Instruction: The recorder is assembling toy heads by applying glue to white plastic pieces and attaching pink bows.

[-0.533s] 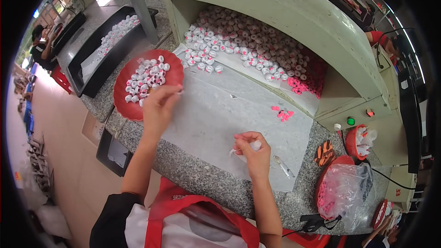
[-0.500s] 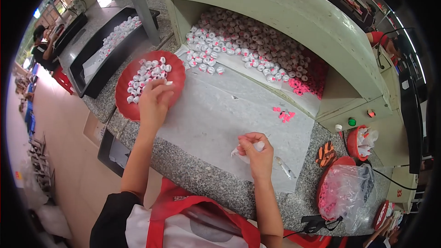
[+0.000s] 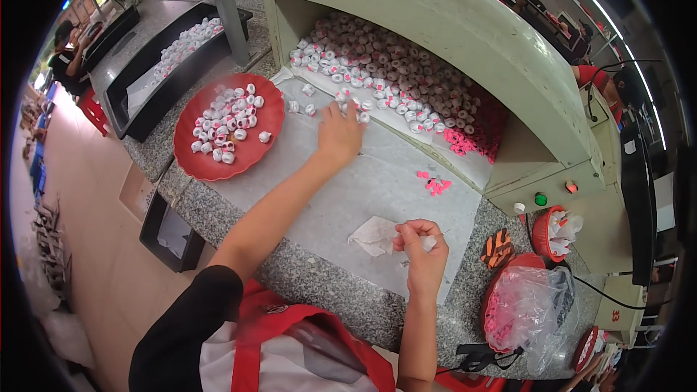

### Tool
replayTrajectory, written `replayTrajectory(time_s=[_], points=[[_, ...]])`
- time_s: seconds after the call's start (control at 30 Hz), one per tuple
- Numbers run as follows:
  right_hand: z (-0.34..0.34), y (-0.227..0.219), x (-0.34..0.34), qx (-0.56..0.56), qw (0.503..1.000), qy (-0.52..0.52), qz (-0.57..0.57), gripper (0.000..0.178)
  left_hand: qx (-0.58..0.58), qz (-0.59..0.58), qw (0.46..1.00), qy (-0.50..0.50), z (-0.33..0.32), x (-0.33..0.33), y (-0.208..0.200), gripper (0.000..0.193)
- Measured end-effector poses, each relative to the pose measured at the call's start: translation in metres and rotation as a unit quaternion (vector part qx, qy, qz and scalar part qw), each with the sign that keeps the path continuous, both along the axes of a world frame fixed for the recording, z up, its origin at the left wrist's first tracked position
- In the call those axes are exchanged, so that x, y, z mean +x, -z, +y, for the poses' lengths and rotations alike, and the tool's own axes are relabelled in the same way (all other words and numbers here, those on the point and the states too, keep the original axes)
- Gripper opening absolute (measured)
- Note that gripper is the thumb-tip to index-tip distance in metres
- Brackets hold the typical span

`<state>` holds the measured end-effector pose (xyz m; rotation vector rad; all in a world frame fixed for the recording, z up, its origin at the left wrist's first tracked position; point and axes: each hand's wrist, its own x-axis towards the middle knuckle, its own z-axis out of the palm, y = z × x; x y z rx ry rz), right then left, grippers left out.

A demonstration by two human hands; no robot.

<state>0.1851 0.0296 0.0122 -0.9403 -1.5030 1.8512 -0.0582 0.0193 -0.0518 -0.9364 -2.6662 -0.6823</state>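
Observation:
My left hand reaches over the white sheet to the front edge of the pale green booth. Its fingers are outstretched and slightly parted, at a few small round white pieces with pink marks. Whether any piece is gripped is hidden. Lower right, my right hand is closed on a crumpled white cloth, a corner of which spreads out over the sheet. A red scalloped dish at the left holds many of the white pieces. Bright pink bits lie on the sheet.
The booth shelters a heap of white pieces and pink ones. At right are a red cup, an orange-and-black striped item and a plastic-covered red dish. A black tray and metal post stand left.
My left hand has left the red dish and moved right to pieces at the booth's edge. In my right hand, the white cloth has spread leftward. The view has shifted slightly.

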Motion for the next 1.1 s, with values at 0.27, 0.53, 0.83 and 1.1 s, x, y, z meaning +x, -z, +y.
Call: replayTrajectory(time_s=[0.27,0.53,0.83,1.1], points=[[0.023,0.016,0.016,0.02,0.998,0.014,0.058,0.036,0.127,0.052,0.987,0.089,0.01,-0.005,-0.028,0.029],[0.023,0.023,0.018,0.073,0.995,0.016,0.066,0.043,-0.004,-0.079,0.992,0.099,0.05,-0.016,-0.038,0.03],[0.024,0.011,0.02,0.0,0.993,0.049,0.11,0.034,0.363,-0.665,0.613,0.225,-0.034,0.045,-0.045,0.031],[0.006,-0.032,0.019,0.042,0.988,0.101,0.106,0.025,0.348,-0.692,0.536,0.335,-0.065,0.108,-0.065,0.038]])
